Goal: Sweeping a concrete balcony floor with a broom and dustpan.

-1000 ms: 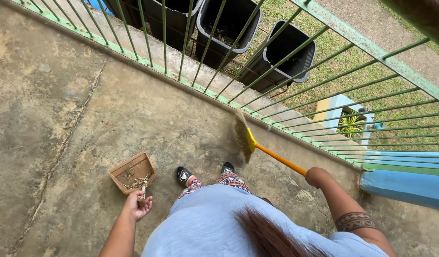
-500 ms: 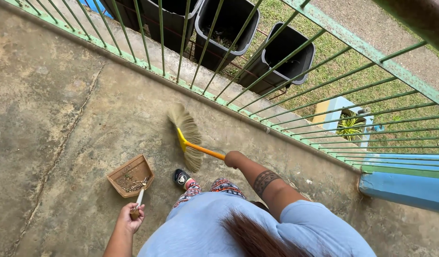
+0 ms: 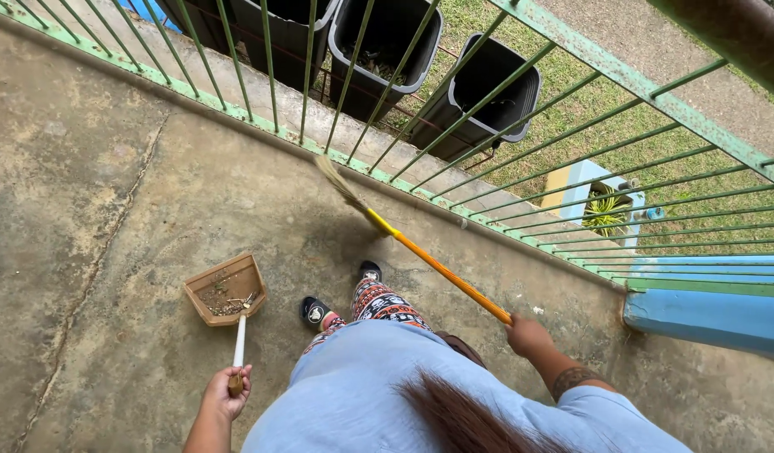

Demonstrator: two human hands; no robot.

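So the broom [image 3: 403, 239] is in the right hand [image 3: 528, 334], fist wrapped tight around the orange handle, bristles up at about 11 o'clock from that hand and resting near the foot of the fence [image 3: 454, 134]. Left hand [image 3: 226, 393] is closed around the end of the white handle of the dustpan [image 3: 226, 289], which sits flat on the floor at 12 o'clock from that hand, some dirt and bits already in it. To sweep well I'd say keep strokes short and low, pulling toward the pan at roughly 8 o'clock from the bristles, and keep the pan's lip pressed down. Floor [image 3: 110, 193] is rough stained concrete with a long crack, so grit probably hides in it. Beyond the green fence: black bins [image 3: 487, 88], grass [image 3: 588, 92].
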